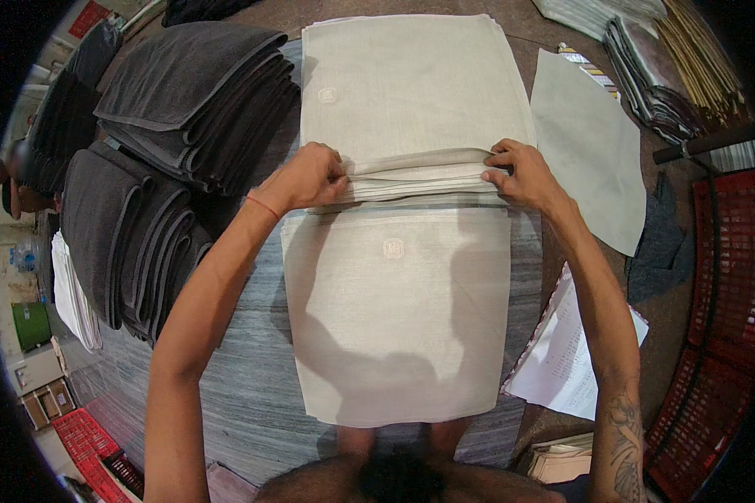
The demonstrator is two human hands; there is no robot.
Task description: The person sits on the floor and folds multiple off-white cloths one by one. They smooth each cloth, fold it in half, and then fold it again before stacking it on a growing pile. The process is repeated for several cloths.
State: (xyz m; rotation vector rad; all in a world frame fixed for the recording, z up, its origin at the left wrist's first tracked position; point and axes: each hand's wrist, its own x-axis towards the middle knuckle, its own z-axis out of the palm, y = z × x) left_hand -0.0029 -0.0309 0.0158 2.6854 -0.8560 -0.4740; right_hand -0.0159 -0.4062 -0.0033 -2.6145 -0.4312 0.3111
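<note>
A person stands at a grey-streaked table (243,394) and bends over a pale beige cloth (398,310), the landmark here. The cloth lies flat with its long axis running straight away from the person; its near edge hangs toward the person's body and its far end leads up to a fold ridge (415,176) that crosses it from side to side. Beyond that ridge sits a stack of beige cloths (411,80) of the same kind, squared up and too many layers to count exactly. The left hand (310,176) pinches the left end of the ridge, fingers closed on several cloth edges; the right hand (520,172) does the same at the right end, fingers curled over and gripping the layers. A thin red band (262,205) circles the left wrist. To the left of the cloth are two piles of dark grey towels (193,92) — one far, one nearer (126,235) — each folded and stacked. To the right of the cloth lies one single pale sheet (591,142), flat and angled, and nearer the person one white printed paper (562,352). Further right stands a red plastic crate (726,293). Far right of the stack, folded striped fabrics (646,75) are piled, number unclear.
</note>
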